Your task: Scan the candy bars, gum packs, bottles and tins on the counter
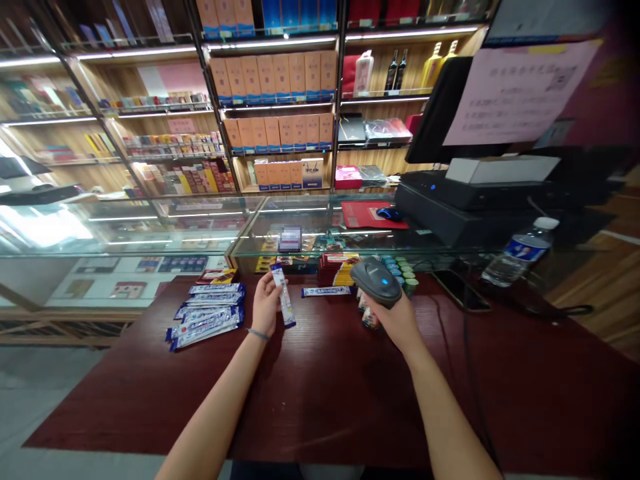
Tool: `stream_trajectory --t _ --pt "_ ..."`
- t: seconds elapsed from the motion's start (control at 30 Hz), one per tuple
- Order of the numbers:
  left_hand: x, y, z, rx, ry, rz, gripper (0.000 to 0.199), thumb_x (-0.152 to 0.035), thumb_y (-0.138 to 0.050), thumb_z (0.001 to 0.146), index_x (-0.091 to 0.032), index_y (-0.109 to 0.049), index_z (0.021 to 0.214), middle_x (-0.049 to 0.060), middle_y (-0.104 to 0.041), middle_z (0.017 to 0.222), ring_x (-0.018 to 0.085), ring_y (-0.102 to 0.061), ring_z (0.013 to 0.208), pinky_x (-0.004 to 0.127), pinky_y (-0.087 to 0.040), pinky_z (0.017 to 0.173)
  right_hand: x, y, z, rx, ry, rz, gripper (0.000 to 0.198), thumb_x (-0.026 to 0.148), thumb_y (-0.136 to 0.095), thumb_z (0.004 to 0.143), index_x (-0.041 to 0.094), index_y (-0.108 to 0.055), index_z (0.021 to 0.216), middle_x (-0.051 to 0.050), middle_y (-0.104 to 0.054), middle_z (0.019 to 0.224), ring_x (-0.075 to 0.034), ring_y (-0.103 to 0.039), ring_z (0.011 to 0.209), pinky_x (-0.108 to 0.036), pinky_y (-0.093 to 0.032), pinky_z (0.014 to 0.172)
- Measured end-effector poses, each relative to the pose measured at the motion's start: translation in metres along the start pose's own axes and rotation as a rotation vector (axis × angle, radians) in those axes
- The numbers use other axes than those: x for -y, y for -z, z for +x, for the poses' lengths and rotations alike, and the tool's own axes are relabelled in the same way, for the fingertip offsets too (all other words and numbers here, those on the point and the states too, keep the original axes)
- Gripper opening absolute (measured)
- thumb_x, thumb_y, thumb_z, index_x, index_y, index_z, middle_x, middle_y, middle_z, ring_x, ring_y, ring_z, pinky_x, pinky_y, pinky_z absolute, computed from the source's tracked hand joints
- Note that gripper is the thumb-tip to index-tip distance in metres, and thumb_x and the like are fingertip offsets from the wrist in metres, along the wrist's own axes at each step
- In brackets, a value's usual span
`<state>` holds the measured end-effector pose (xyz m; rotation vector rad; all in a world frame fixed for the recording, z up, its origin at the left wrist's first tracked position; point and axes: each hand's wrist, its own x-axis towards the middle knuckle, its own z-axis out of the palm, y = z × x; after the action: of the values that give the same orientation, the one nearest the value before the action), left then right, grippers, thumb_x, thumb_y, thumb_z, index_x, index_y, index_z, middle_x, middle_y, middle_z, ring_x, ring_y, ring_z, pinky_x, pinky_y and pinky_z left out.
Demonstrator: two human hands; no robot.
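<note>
Between the thumb and fingers of my left hand [267, 305] is a slim blue-and-white packet [285, 300], held tilted above the table. My right hand [399, 320] is wrapped round a dark barcode scanner [376, 283] with a blue light on top. The scanner's head points toward the left and away from me. One similar packet [327, 291] lies flat on the table between my hands. Left of my left hand, several more such packets [207, 312] are heaped in a loose pile. My right hand partly hides some small items under the scanner.
The dark red table [320, 393] meets a glass display case [295, 243]. Stacked red-and-yellow packs [340, 269] and small cylinders [400, 268] stand at its back edge. A phone [461, 291], cable [440, 327], water bottle [521, 253] and monitor [437, 110] are right; stocked shelves [280, 103] rise behind.
</note>
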<state>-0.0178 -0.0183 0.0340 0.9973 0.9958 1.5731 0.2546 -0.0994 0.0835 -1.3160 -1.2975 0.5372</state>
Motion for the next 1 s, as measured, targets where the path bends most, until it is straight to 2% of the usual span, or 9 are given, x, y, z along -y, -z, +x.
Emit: stream_trajectory --t 0.1,0.23,0.4,0.53,0.77,0.9,1.0 --pt "0.000 -0.014 -0.011 0.123 -0.176 0.285 0.037 -0.029 -0.066 0.086 -0.023 -0.058 0.121 0.007 -0.074 0.113 0.023 -0.070 0.109 0.037 -0.054 0.098 -0.001 0.008 0.001 -0.061 -0.049 0.040 0.045 0.051 -0.074 0.078 0.022 -0.062 0.110 -0.001 -0.069 0.067 -0.019 -0.060 0.052 -0.033 -0.052 0.053" --pt "0.006 -0.034 -0.031 0.355 -0.324 0.779 0.030 -0.028 -0.057 0.094 -0.031 -0.064 0.123 0.003 -0.072 0.124 0.024 -0.068 0.114 0.035 -0.050 0.103 0.003 0.013 0.001 -0.059 -0.103 0.107 0.038 0.047 -0.074 0.080 0.023 -0.062 0.105 0.003 -0.063 0.059 -0.016 -0.051 0.044 -0.032 -0.047 0.048" --pt "0.015 -0.054 -0.034 0.646 -0.481 1.087 0.040 -0.017 -0.045 0.097 -0.029 -0.064 0.130 0.006 -0.062 0.140 0.024 -0.056 0.130 0.038 -0.042 0.112 0.005 0.014 0.001 -0.068 -0.122 0.187 0.028 0.048 -0.074 0.080 0.024 -0.060 0.087 0.005 -0.057 0.052 -0.016 -0.050 0.042 -0.030 -0.045 0.046" --pt "0.025 -0.071 -0.024 0.675 -0.556 1.274 0.037 -0.020 -0.043 0.099 -0.025 -0.064 0.129 0.011 -0.065 0.127 0.026 -0.056 0.121 0.040 -0.045 0.105 0.006 0.014 0.001 -0.087 -0.137 0.202 0.030 0.048 -0.074 0.080 0.024 -0.059 0.087 0.005 -0.057 0.051 -0.015 -0.049 0.041 -0.030 -0.043 0.045" --pt "0.047 -0.098 -0.016 0.655 -0.535 1.448 0.033 -0.024 -0.043 0.101 -0.027 -0.066 0.125 0.011 -0.063 0.114 0.025 -0.055 0.110 0.036 -0.048 0.093 0.008 0.017 0.000 -0.038 -0.092 0.161 0.031 0.051 -0.072 0.083 0.024 -0.059 0.087 0.004 -0.057 0.053 -0.015 -0.050 0.044 -0.031 -0.045 0.049" --pt "0.058 -0.099 -0.014 0.681 -0.562 1.440 0.032 -0.018 -0.047 0.100 -0.026 -0.067 0.124 0.009 -0.065 0.113 0.023 -0.058 0.107 0.035 -0.049 0.092 0.000 0.014 0.001 -0.107 -0.083 0.180 0.038 0.055 -0.074 0.080 0.021 -0.059 0.090 0.004 -0.056 0.052 -0.013 -0.048 0.041 -0.028 -0.043 0.045" --pt "0.065 -0.094 -0.011 0.692 -0.609 1.412 0.033 -0.015 -0.049 0.098 -0.023 -0.068 0.124 0.009 -0.067 0.114 0.023 -0.060 0.105 0.035 -0.051 0.093 -0.004 0.015 0.002 -0.134 -0.083 0.189 0.037 0.055 -0.075 0.078 0.022 -0.058 0.083 0.005 -0.057 0.050 -0.013 -0.049 0.040 -0.028 -0.044 0.045"
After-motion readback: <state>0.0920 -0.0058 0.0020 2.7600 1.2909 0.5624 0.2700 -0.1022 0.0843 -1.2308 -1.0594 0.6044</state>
